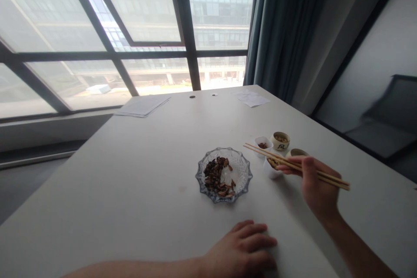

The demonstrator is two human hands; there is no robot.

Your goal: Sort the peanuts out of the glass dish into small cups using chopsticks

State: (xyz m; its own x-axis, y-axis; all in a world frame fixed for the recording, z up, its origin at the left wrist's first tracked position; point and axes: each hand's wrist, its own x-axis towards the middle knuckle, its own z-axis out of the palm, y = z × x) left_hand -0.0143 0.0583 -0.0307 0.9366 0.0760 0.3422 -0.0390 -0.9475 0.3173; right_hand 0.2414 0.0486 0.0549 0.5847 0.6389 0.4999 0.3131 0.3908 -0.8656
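Note:
My right hand (314, 186) is closed round a pair of wooden chopsticks (293, 165), their tips hovering between the glass bowl and the small cups. My left hand (246, 247) lies on the table with its fingers stretched out, holding nothing. In front of it stands a scalloped glass bowl (243, 182) with dark brown, elongated pieces (215, 176) heaped mostly to the left. Under the chopsticks is a white cup (272, 173) of tan pieces. Behind that, another white cup (260, 151) contains a few dark bits.
A cream cup (280, 144) with a dark character on it stands behind the white cups. Another round cup (297, 153) is partly hidden by my right hand. Papers (143, 106) lie at the far left of the white table (146, 182), and more sheets (252, 97) at the far right.

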